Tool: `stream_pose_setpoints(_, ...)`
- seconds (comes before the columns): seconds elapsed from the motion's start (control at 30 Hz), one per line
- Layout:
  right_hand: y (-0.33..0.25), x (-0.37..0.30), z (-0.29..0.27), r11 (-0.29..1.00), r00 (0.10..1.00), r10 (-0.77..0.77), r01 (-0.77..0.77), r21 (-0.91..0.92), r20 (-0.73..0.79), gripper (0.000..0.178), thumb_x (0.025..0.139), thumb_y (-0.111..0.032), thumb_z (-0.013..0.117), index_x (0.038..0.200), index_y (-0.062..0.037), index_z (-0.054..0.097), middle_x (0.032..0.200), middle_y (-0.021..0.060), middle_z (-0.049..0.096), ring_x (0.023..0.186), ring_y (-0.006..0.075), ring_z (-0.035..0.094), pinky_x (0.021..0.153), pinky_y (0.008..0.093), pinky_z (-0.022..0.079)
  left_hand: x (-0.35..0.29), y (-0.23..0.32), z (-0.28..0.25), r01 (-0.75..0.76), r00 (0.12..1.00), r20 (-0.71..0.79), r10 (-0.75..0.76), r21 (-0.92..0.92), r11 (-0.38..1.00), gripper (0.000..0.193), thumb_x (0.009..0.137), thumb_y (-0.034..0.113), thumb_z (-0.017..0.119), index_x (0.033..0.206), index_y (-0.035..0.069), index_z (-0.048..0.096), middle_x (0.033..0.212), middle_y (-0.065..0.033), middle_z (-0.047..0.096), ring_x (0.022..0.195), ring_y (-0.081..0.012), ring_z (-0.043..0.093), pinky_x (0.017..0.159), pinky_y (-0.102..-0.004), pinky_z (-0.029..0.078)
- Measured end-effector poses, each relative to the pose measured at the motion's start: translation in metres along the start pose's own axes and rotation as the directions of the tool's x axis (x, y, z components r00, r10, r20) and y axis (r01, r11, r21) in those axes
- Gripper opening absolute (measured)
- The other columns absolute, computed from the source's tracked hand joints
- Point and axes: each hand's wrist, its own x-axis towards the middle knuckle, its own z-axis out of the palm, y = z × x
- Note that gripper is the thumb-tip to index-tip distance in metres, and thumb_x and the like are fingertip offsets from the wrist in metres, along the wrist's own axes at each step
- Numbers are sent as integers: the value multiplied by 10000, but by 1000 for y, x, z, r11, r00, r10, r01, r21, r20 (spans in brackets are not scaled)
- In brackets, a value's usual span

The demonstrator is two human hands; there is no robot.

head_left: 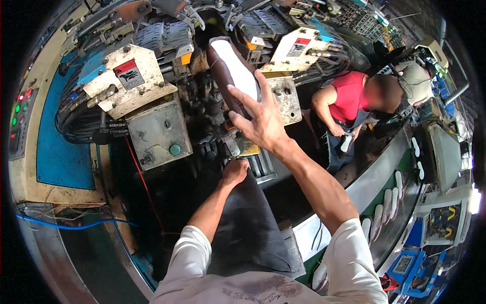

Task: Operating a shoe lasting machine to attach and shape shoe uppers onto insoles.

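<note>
Factory floor, big greasy lasting machine point(152, 101) with hoses everywhere. Clamped upside down in its middle sits a dark brown shoe upper point(223, 76) on a white last point(238, 66). Looks stiff where it's stretched, soft leather at the edges, light enough; I'd hold it by the heel end. Right hand point(258, 119) is spread open, fingers just touching it, nothing gripped. Left hand point(235, 169) is down low by the machine; can't tell its grip. Another person point(354, 96) works nearby.
</note>
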Motion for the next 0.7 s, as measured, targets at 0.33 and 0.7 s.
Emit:
stream_pose_setpoints(0.33,-32,-13,44,999,997,-15,17,-27,75,871,883,-290,859,1673,-251,495,1730,452,48,1451,691,362,1235,631,382,-116,23,-63,87,943,-332,-33,149,985,447,979,213,738,1398,71,674,1353,-181,656,1312,-399,591,1099,-572,462)
stream_pose_setpoints(0.7,-10,40,62,996,1000,-13,15,-87,21,861,877,-288,830,1666,-232,492,1692,496,98,1334,659,457,1187,634,417,-128,50,-78,153,948,-310,-67,262,953,350,989,202,720,1315,75,717,1363,-151,660,1313,-390,587,1083,-554,485)
